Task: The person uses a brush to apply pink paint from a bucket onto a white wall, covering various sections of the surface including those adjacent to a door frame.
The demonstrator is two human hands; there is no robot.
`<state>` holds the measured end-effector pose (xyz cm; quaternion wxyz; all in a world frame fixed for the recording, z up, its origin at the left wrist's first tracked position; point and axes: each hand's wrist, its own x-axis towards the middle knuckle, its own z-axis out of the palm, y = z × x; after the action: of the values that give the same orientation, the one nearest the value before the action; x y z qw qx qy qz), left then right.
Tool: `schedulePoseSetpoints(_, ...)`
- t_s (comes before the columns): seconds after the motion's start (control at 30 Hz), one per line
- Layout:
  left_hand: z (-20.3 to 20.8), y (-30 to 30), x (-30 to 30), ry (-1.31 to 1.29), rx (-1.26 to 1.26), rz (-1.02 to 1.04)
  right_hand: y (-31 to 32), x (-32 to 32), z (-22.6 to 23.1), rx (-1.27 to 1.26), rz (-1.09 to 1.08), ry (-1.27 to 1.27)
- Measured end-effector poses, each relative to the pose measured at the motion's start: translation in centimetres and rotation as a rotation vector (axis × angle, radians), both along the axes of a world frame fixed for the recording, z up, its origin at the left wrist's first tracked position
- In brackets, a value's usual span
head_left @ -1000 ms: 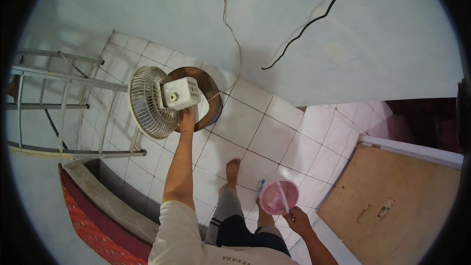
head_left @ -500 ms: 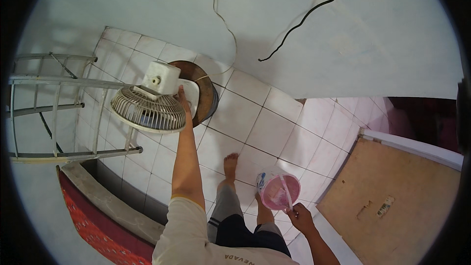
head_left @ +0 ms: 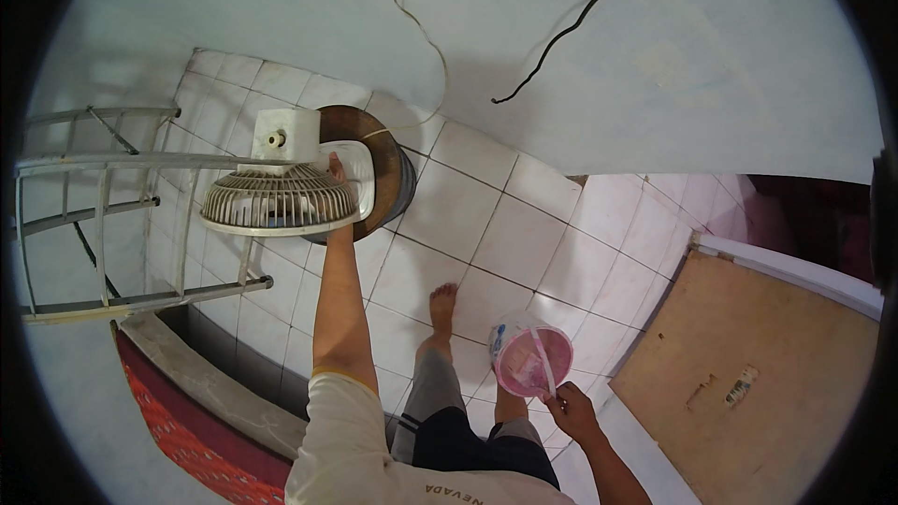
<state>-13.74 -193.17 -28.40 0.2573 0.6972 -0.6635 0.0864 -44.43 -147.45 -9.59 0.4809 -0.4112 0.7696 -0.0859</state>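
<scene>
My left hand (head_left: 336, 168) reaches behind the cage of an off-white electric fan (head_left: 279, 198) and is closed at its neck, just above the base. Most of its fingers are hidden by the fan; only fingertips show. The fan's white base (head_left: 360, 185) rests on a round stand with a brown top (head_left: 382, 136) and dark side. Low on the right, my right hand (head_left: 572, 411) is closed round the pale handle of a bucket (head_left: 510, 367) with a pink inside and a printed white outside. The bucket hangs beside my leg, tilted so its opening shows.
A metal rack (head_left: 103, 164) of bars stands at the left, close to the fan. Below it are a grey ledge (head_left: 206, 383) and a red patterned cloth (head_left: 178, 430). A thin cable (head_left: 426, 37) runs from the fan up the wall. A brown wooden panel (head_left: 739, 346) lies at right.
The fan's head has turned a little, and its cage now lies more level, slightly left. My left hand has moved with it. The right hand and bucket have hardly moved.
</scene>
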Motion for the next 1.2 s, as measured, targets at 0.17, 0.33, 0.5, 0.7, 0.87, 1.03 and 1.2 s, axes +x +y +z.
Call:
schedulePoseSetpoints(0.17,-3.4,-0.7,0.6,0.349,0.231,0.162,0.0,-0.1,0.1,0.023,0.000,0.011)
schedulePoseSetpoints(0.33,-5.7,-0.4,0.9,0.622,0.181,0.101,0.8,0.1,-0.5,0.028,0.006,0.045)
schedulePoseSetpoints(0.5,-5.4,-0.5,0.3,0.657,0.117,0.172,0.7,0.6,-0.5,0.012,-0.035,0.011)
schedulePoseSetpoints(0.7,-3.3,-0.3,1.1,0.594,0.162,0.140,2.1,0.9,-1.2,-0.004,-0.042,0.010)
schedulePoseSetpoints(0.87,1.9,3.3,-1.5,0.169,0.209,0.025,4.7,1.4,-1.3,-0.045,-0.100,0.041)
schedulePoseSetpoints(1.03,2.3,11.0,0.5,0.079,-0.028,-0.127,5.8,2.5,1.0,-0.072,-0.173,0.058)
schedulePoseSetpoints(1.2,6.3,23.6,-5.2,0.229,0.366,-0.537,10.9,4.3,1.0,-0.157,-0.365,0.044)
